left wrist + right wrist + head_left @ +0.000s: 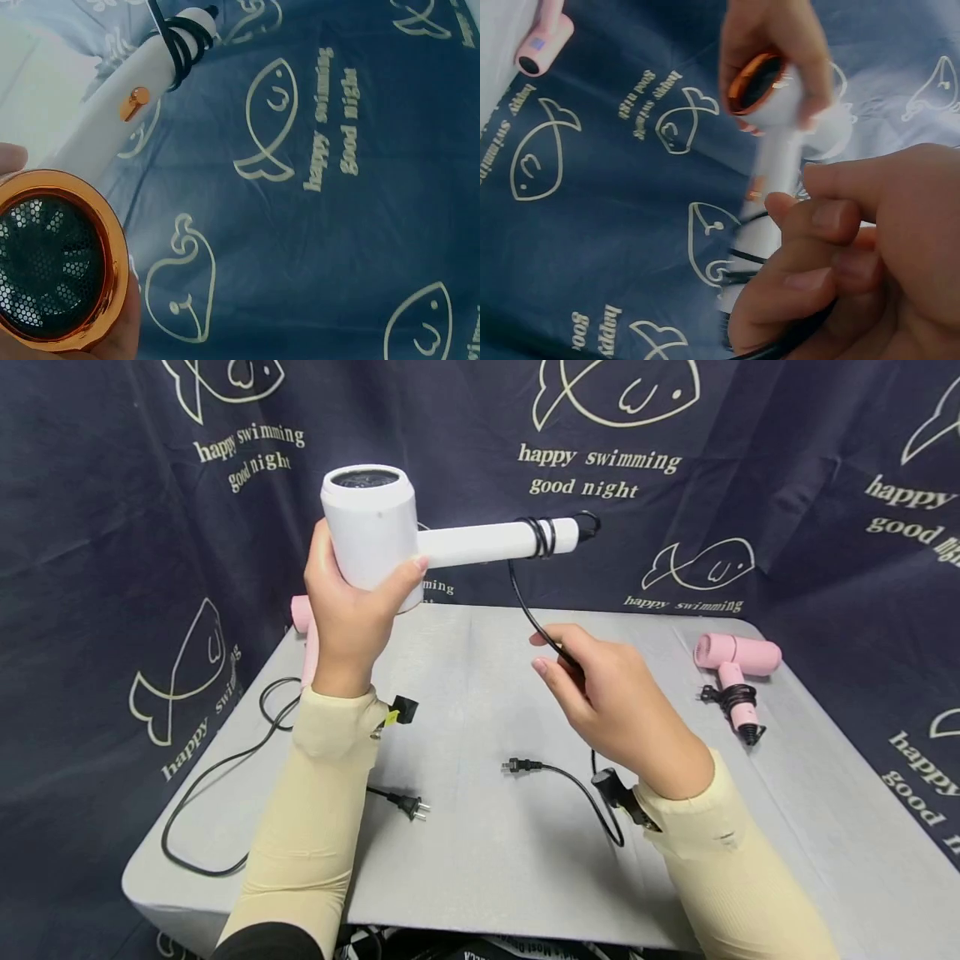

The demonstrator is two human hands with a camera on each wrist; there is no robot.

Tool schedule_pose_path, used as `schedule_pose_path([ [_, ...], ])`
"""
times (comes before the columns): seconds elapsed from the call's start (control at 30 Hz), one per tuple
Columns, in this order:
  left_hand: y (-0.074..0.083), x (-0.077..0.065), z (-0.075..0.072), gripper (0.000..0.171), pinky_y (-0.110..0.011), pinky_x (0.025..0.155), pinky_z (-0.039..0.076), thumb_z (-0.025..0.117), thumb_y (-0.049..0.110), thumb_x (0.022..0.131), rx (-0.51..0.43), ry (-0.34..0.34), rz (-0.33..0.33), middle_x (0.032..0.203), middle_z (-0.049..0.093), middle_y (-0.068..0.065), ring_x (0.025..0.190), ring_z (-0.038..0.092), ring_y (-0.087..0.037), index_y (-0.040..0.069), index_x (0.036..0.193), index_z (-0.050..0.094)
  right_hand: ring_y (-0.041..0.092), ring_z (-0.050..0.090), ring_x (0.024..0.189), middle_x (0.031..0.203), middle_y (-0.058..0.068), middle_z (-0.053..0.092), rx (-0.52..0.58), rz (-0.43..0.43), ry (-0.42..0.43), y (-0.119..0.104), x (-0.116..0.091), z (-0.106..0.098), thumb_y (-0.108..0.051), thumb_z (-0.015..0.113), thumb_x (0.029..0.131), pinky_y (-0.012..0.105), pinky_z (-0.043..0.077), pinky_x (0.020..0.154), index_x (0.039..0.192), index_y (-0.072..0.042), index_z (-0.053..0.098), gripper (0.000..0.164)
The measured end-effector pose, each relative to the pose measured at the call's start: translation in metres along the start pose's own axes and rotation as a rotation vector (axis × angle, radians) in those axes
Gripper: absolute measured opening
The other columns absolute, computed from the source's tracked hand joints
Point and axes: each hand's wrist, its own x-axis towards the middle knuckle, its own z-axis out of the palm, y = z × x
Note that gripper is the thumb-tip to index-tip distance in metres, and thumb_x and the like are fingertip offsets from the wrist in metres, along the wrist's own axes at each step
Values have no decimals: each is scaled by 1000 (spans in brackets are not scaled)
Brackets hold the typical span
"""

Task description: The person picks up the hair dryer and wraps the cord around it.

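Note:
A white hair dryer (375, 535) is held up above the table, its handle pointing right. My left hand (352, 610) grips its barrel from below, thumb near the handle's base. In the left wrist view the dryer's copper-rimmed mesh end (112, 270) and a copper switch (136, 103) show. A black cord (525, 602) is wound in a few loops round the handle's end and runs down to my right hand (615, 702). The fingers of that hand curl round the cord. The cord's plug (522, 765) hangs low over the table, beyond the right wrist.
A pink hair dryer (738, 653) with its cord wrapped lies at the table's right. Another pink hair dryer (302, 614) is partly hidden behind the left arm; a loose cord (187, 802) and a plug (409, 806) lie near it. A dark curtain (465, 410) surrounds the grey table (465, 860).

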Motion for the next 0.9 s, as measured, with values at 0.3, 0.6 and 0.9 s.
schedule_pose_path([
  [0.3, -11, 7, -12, 54, -34, 79, 49, 82, 11, 65, 32, -80, -82, 104, 63, -9, 92, 59, -26, 9, 114, 60, 4, 41, 58, 67, -6, 49, -19, -44, 150, -1, 0, -17, -15, 57, 94, 16, 33, 56, 103, -11, 67, 14],
  [0.6, -11, 7, -18, 56, -34, 78, 49, 82, 8, 66, 50, -307, -205, 108, 64, -9, 91, 59, -26, 14, 118, 61, 3, 39, 62, 71, -3, 55, -35, -63, 311, 5, 3, -35, -13, 60, 92, 16, 30, 58, 95, -6, 71, 14],
  [0.9, -7, 6, -17, 57, -36, 77, 49, 80, 3, 66, 6, -469, -250, 103, 63, -12, 90, 58, -29, 15, 118, 62, 2, 38, 61, 66, 5, 52, 83, -9, 378, -7, 6, -51, -1, 62, 88, 16, 30, 58, 89, 3, 70, 9],
])
